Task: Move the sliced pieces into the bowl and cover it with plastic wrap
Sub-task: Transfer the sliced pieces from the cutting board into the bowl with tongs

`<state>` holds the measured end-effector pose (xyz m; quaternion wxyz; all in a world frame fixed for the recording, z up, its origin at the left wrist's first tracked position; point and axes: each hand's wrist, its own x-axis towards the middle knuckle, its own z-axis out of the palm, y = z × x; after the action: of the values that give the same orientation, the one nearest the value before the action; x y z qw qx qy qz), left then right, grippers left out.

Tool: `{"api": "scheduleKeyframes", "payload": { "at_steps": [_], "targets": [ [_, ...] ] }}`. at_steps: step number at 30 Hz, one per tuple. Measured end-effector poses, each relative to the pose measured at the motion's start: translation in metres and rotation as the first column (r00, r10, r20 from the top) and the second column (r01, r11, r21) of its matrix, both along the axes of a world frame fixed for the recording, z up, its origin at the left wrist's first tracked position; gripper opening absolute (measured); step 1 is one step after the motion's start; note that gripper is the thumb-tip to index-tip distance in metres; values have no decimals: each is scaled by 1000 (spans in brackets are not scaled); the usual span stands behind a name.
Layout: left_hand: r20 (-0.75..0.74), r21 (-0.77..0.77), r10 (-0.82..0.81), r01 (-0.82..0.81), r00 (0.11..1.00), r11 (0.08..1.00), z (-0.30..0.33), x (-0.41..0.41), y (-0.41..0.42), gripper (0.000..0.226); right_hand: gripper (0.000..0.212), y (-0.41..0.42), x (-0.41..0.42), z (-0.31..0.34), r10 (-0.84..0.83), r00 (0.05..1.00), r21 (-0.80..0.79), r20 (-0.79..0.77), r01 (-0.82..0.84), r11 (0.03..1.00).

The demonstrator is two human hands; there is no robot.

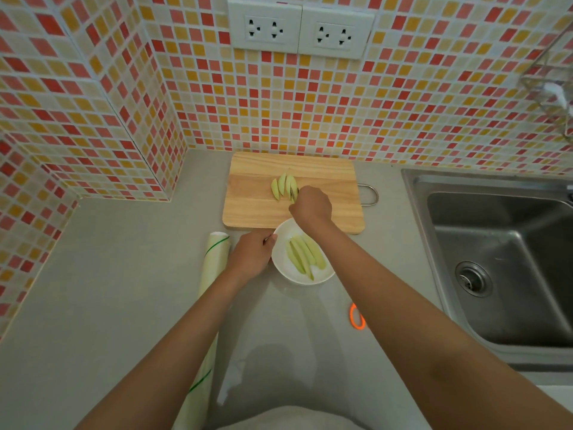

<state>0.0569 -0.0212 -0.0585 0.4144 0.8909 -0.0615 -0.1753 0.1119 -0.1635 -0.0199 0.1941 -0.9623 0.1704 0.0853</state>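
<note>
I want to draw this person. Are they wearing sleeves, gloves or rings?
No sleeves show: both arms are bare to the picture's edge. The left hand and right hand wear no gloves. I see no watch or bracelet. The fingers are too small to check for rings.

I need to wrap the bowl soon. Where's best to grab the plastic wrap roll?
Grip the plastic wrap roll around its middle, coming from above on its left. It lies flat on the counter, lengthwise toward the wall, and the left hand at the bowl crowds its right side.

Light even, a bit dim | my soft shadow falls near on the counter [130, 305] | edges bow, right side blurs
</note>
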Motion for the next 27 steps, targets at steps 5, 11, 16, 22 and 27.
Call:
{"api": "scheduleKeyframes", "payload": {
  "at_steps": [5, 11, 16, 22, 27],
  "targets": [
    [12, -10, -4, 4, 1000, 1000, 1, 1, 1, 32, 42, -12, -25, 24, -66, 990, 179, 124, 43, 983],
    [5, -29, -3, 3, 1000, 1000, 1, 2, 1, 37, 46, -23, -129, 34, -21, 993, 183, 113, 0, 983],
    [7, -37, -5, 5, 1000, 999, 1, 3, 2, 38, 37, -26, -159, 20, 62, 997, 62, -36, -59, 996],
    [36, -21, -27, 28, 999, 999, 0, 5, 2, 41, 38, -21, -76, 29, -33, 989, 112, 143, 18, 994],
    [1, -41, -13, 13, 1000, 999, 0, 5, 4, 41, 38, -5, -6, 15, 58, 998, 27, 27, -58, 998]
  ]
}}
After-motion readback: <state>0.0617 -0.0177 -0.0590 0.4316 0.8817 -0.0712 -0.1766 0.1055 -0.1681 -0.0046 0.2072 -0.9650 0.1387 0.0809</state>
